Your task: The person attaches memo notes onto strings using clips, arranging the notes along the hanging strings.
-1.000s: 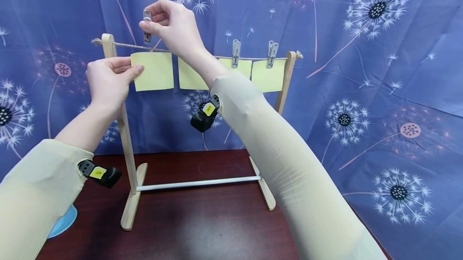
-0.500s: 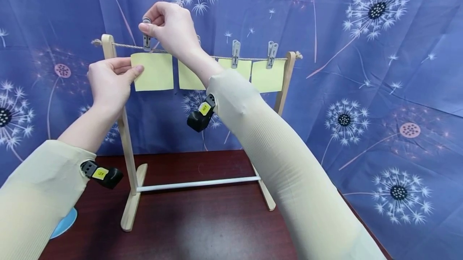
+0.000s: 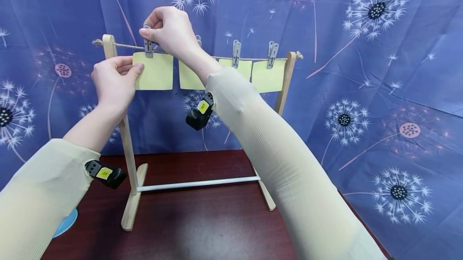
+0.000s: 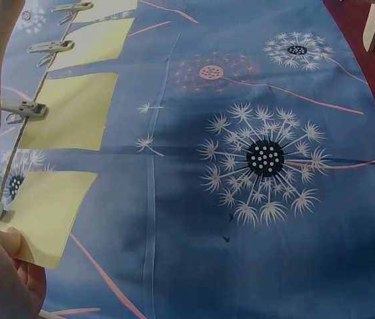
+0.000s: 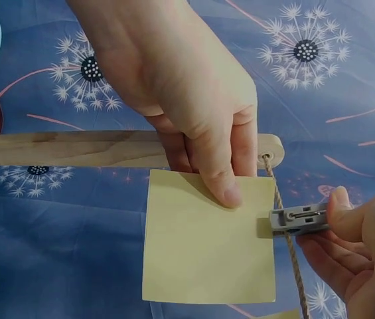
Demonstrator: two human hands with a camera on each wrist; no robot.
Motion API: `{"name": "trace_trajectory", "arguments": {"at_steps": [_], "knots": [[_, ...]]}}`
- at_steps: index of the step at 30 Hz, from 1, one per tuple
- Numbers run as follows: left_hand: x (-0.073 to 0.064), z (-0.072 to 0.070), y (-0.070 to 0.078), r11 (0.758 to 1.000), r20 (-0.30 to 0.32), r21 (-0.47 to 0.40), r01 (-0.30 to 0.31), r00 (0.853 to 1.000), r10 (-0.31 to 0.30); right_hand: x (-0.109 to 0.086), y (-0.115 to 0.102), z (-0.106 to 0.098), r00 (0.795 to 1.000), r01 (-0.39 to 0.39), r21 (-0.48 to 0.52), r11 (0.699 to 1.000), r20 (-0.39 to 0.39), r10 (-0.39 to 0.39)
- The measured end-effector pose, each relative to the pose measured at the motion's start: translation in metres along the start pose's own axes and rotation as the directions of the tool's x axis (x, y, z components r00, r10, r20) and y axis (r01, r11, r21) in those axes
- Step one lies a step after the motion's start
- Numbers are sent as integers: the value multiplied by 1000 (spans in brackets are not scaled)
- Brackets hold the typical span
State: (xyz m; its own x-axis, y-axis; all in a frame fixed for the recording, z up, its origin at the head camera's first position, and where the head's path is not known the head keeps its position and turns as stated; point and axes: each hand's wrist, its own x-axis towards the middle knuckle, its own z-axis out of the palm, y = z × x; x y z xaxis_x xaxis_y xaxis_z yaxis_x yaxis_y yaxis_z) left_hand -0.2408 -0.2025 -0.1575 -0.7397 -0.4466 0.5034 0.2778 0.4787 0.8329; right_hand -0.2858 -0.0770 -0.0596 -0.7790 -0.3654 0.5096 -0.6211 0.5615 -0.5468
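Observation:
My left hand point(image 3: 115, 81) pinches the left edge of a yellow square of paper point(image 3: 155, 73) between thumb and fingers, beside the rack's left post. Above it, my right hand point(image 3: 171, 29) pinches the handles of a grey clothespin point(image 3: 148, 48). In the right wrist view the clothespin point(image 5: 300, 218) straddles the twine point(image 5: 295, 266), its tip over the paper's top edge. Farther right hang several more yellow papers point(image 3: 267, 77), with grey clothespins point(image 3: 236, 53) at their tops; my right forearm partly covers one of them.
The wooden rack point(image 3: 126, 143) stands on a dark red table point(image 3: 202, 215), with a white crossbar point(image 3: 199, 183) low between its feet. A light-blue round object point(image 3: 66, 223) lies at the left, partly behind the left sleeve. Blue dandelion-patterned cloth point(image 3: 347, 51) hangs behind.
My right hand has lowered the clothespin from above the twine onto the paper's top edge. My left hand, still pinching the paper, has shifted slightly right.

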Motion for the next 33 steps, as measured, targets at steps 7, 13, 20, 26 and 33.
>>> {"name": "trace_trajectory", "arguments": {"at_steps": [7, 13, 20, 26, 33], "knots": [[0, 4, 0, 1000, -12, -10, 18, 1000, -18, 0, 2, 0, 1000, 2, -17, 1000, 7, -2], [0, 5, 1, 1000, -10, -3, 22, 1000, -22, 1, 4, 0, 999, -15, -10, 1000, 41, 15], [-1, 7, 2, 1000, -13, 4, 15, 1000, -14, 2, 5, 1, 996, -44, -36, 998, 78, 46], [1, 9, 0, 1000, -2, 0, 19, 1000, -19, 2, 6, 2, 992, -53, -28, 998, 112, 56], [2, 8, 0, 1000, 2, -8, 17, 1000, -17, 3, 7, 2, 993, -34, -25, 999, 116, 36]]}}
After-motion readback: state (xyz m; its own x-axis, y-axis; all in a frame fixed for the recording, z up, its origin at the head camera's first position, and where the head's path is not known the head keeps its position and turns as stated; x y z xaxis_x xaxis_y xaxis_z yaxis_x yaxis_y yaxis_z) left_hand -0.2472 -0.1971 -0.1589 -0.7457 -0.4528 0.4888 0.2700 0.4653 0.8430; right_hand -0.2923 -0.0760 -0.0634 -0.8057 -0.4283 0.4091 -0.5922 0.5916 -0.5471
